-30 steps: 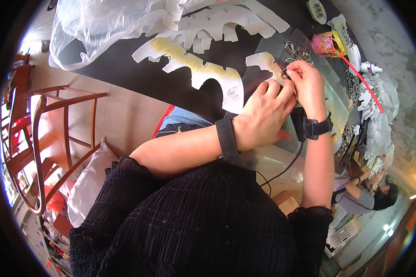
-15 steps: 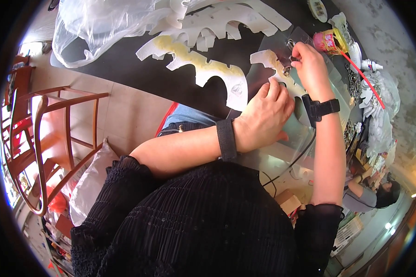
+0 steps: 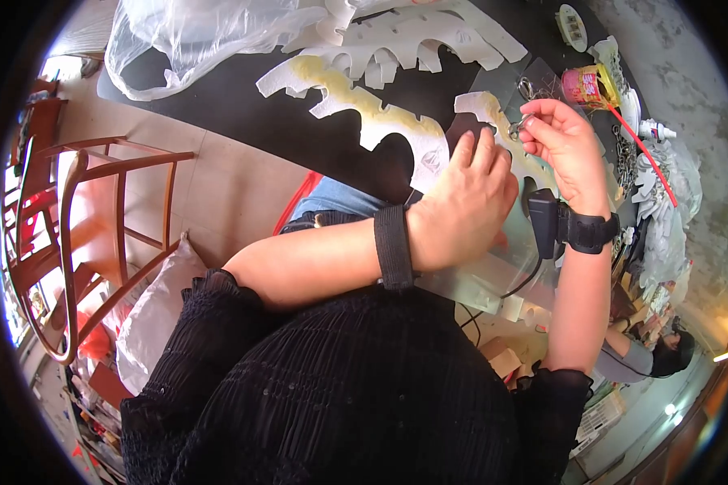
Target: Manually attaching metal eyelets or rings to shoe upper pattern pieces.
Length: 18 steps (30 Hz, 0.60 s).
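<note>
My right hand now sits nearer my body than in the earlier frame, back from the loose metal rings; my left hand stays almost in place. The right thumb and forefinger appear closed on a small metal ring, over the edge of a notched white strip on the dark worktop. The left fingers are extended at the strip's near side; I cannot tell whether they press or grip it.

For good control, I pinch the ring by its rim, steady the strip with light left fingertips, and keep spare fingers off the yellowish band, which I judge may be sticky.

The strip's long axis slants from upper left toward lower right, curving slightly. The ring is too small for me to tell its facing.
</note>
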Each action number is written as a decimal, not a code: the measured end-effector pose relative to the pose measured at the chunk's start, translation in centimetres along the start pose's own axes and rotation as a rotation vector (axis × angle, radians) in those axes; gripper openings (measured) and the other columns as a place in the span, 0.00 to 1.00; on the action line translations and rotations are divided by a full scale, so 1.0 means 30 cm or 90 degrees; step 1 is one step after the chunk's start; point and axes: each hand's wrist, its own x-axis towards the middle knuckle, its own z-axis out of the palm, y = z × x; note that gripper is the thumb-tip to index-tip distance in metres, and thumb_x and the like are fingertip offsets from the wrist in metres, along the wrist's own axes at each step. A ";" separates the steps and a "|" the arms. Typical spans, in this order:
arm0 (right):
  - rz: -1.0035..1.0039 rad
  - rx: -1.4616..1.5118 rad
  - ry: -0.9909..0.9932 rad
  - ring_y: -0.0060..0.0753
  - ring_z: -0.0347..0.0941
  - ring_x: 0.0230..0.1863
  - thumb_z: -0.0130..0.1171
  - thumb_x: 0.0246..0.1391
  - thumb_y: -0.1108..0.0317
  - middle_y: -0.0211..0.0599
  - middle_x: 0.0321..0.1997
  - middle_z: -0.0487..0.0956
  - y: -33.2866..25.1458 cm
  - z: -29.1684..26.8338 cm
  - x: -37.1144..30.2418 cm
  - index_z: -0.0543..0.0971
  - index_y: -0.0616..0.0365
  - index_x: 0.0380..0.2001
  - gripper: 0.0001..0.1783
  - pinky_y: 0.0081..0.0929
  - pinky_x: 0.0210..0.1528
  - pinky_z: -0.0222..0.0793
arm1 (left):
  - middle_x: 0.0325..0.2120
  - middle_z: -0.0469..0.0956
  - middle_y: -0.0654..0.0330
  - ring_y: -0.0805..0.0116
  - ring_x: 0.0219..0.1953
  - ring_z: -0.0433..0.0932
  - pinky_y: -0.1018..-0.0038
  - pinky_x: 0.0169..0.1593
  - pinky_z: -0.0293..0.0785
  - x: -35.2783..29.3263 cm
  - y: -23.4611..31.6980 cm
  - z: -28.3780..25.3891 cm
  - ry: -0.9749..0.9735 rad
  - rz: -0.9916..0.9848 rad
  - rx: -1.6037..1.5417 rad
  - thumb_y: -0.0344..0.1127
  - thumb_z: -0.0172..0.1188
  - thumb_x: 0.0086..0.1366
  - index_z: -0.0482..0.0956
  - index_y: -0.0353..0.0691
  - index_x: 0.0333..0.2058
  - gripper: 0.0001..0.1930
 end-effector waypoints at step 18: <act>-0.087 -0.266 0.102 0.16 0.71 0.23 0.60 0.51 0.71 0.29 0.24 0.79 0.035 0.034 0.067 0.81 0.63 0.33 0.07 0.16 0.26 0.67 | 0.44 0.69 0.47 0.43 0.53 0.64 0.54 0.58 0.57 0.030 -0.065 0.002 0.009 -0.029 -0.014 0.53 0.69 0.41 0.72 0.36 0.43 0.34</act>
